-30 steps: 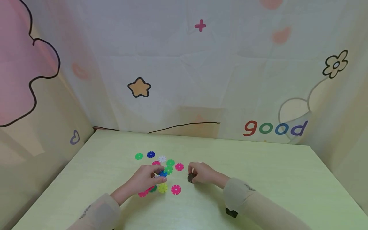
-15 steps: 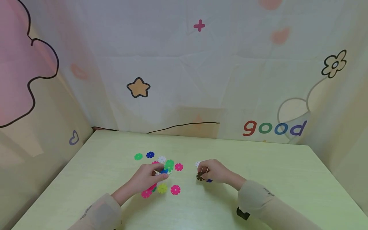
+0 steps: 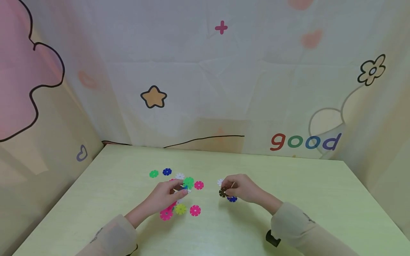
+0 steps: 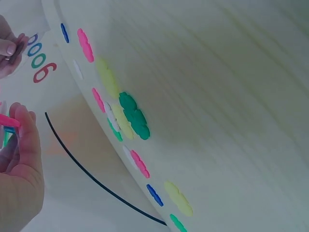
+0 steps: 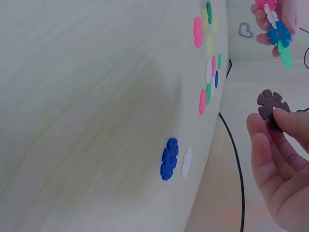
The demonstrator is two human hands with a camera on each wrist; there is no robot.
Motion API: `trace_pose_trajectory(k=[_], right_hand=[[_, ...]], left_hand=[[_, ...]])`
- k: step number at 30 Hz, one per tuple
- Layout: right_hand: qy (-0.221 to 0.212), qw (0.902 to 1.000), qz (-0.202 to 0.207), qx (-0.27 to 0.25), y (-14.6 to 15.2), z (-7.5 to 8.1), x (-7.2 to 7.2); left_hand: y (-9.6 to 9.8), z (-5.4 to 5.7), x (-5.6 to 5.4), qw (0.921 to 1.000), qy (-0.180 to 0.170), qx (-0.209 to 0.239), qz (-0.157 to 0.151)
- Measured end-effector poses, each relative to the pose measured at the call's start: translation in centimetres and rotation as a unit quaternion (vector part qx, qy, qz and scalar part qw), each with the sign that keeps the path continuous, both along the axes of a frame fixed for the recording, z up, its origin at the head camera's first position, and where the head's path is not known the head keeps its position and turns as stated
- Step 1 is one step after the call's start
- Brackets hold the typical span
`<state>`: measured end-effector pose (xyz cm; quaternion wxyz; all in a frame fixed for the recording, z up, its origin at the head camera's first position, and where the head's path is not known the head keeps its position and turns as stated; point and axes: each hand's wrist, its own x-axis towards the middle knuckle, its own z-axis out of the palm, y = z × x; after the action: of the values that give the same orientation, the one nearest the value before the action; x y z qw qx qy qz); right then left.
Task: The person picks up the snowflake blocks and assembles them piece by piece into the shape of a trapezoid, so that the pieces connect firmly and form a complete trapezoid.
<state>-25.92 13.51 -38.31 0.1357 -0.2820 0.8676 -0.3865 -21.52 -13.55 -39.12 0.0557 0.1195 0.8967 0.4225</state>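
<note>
My left hand point(image 3: 166, 195) grips a short chain of joined snowflake discs. In the right wrist view the chain shows a pink disc point(image 5: 267, 4), a white disc point(image 5: 271, 17), a blue disc point(image 5: 279, 35) and a green disc point(image 5: 285, 55). To the right, my right hand point(image 3: 245, 188) pinches a brown snowflake disc point(image 3: 222, 192) between thumb and fingers, held above the table in the right wrist view point(image 5: 273, 107). A dark blue disc point(image 5: 169, 159) and a white disc point(image 5: 186, 162) lie below that hand. The two hands are apart.
Loose discs lie around the left hand on the pale table point(image 3: 288, 199): a pink disc point(image 3: 195, 210), a yellow disc point(image 3: 180, 209), another pink disc point(image 3: 199, 185), a green disc point(image 3: 154, 174) and a blue disc point(image 3: 167, 171). A printed curtain point(image 3: 205, 89) hangs behind.
My right hand has moved right and slightly up with the brown disc, uncovering white and dark blue discs. My left hand has turned the chain a little; its pink end has shifted right.
</note>
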Motion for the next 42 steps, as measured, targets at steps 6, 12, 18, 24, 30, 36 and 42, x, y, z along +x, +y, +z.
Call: trace_pose_trajectory(k=[6, 12, 18, 24, 30, 36, 42], right_hand=[[-0.010, 0.9974, -0.011, -0.071, -0.6, 0.2, 0.9], [0.025, 0.9914, -0.037, -0.123, -1.7, -0.3, 1.7], [0.040, 0.9840, -0.076, -0.156, -2.9, -0.7, 2.3], [0.046, 0.9793, -0.093, -0.174, -3.6, -1.0, 2.7], [0.057, 0.9770, -0.082, -0.188, -3.8, -1.2, 2.9], [0.091, 0.9767, -0.077, -0.179, -3.8, -1.0, 3.2], [0.159, 0.9712, -0.073, -0.161, -3.9, -0.9, 3.6]], left_hand=[[0.3, 0.1, 0.2, 0.9996, 0.001, 0.027, -0.013], [0.8, 0.2, 0.6, 0.9965, -0.002, 0.077, -0.033], [1.5, 0.0, 0.8, 0.9948, -0.021, 0.096, -0.028], [1.8, -0.1, 0.9, 0.9921, -0.034, 0.114, -0.039], [2.4, 1.7, 2.2, 0.9906, -0.034, 0.120, -0.057], [2.7, 3.3, 3.3, 0.9891, -0.042, 0.122, -0.070], [2.3, 1.9, 2.5, 0.9865, -0.055, 0.133, -0.079]])
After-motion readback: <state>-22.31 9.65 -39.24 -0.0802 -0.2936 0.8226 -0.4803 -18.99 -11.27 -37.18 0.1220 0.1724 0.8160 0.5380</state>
